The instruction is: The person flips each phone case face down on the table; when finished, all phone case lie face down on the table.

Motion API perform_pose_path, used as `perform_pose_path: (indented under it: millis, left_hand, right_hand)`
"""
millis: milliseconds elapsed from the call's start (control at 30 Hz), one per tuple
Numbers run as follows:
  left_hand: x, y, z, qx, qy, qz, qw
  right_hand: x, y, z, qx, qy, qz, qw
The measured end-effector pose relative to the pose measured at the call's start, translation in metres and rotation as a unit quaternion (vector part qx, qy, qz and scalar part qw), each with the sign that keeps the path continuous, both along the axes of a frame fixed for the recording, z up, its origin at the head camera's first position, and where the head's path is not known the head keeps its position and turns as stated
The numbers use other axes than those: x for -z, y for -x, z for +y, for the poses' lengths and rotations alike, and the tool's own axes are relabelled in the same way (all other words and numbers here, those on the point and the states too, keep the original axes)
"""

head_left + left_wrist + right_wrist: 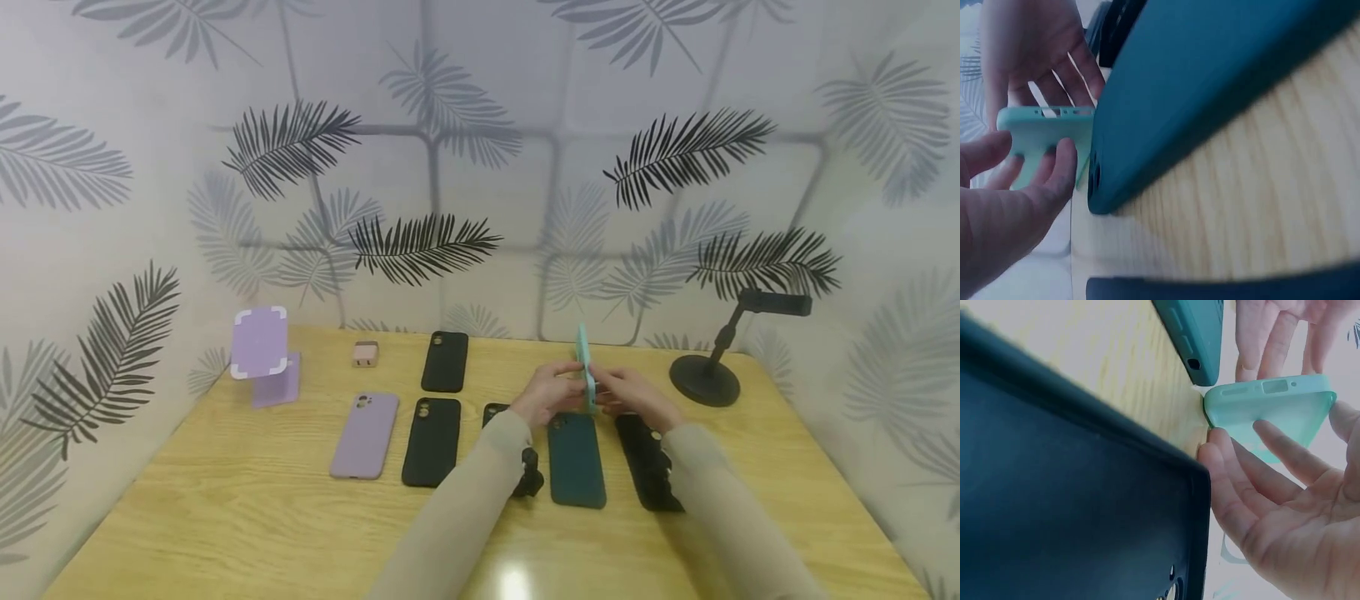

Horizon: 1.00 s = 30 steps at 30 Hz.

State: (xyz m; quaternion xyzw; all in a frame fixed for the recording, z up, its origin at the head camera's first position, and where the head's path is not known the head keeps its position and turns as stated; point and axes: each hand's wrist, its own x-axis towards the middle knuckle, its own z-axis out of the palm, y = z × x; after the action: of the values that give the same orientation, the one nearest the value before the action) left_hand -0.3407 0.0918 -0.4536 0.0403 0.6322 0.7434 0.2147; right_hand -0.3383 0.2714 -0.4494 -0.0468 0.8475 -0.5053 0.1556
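A mint-green phone case (587,375) stands on its long edge between both hands, at the back of the row of cases. My left hand (551,393) holds it from the left, thumb at the upper edge and fingers against its back (1035,172). From the other side my right hand (636,395) holds it, thumb at the upper edge and one fingertip inside the hollow face (1288,415). A dark teal phone case (576,467) lies just in front of the hands. Under the right forearm is a black phone case (641,467); another black case (491,411) is mostly hidden by the left arm.
On the wooden table (247,500), a lilac phone case (365,437) and two black cases (431,442) lie to the left. A pink charger plug (366,354) and a lilac phone stand (260,346) are behind. At the back right is a black stand (705,379). A patterned curtain hangs behind.
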Motion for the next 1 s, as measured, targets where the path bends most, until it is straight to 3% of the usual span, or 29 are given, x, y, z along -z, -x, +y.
perform_pose_path:
  millis: [200, 400, 633, 767, 933, 1000]
  left_hand:
    - [-0.001, 0.004, -0.006, 0.053, 0.050, 0.021, 0.9971]
    - [-0.002, 0.007, -0.007, 0.072, 0.092, 0.018, 0.9929]
    - [-0.002, 0.006, -0.009, 0.069, 0.112, 0.009, 0.9912]
    - [-0.002, 0.007, -0.009, 0.059, 0.119, 0.005, 0.9911]
    - [-0.002, 0.006, -0.009, 0.057, 0.114, 0.004, 0.9918]
    - [-0.001, 0.006, -0.009, 0.059, 0.113, 0.006, 0.9918]
  right_hand:
    - [0.003, 0.003, 0.004, 0.013, 0.015, -0.029, 0.9994]
    - [0.002, 0.005, 0.007, 0.027, 0.029, -0.015, 0.9991]
    - [0.002, 0.003, 0.020, 0.038, 0.010, 0.041, 0.9984]
    - [0.005, 0.003, 0.024, 0.067, -0.016, 0.064, 0.9956]
    - [0.008, 0.003, 0.028, 0.107, -0.050, 0.066, 0.9908]
    - [0.009, 0.002, 0.030, 0.104, -0.059, 0.069, 0.9904]
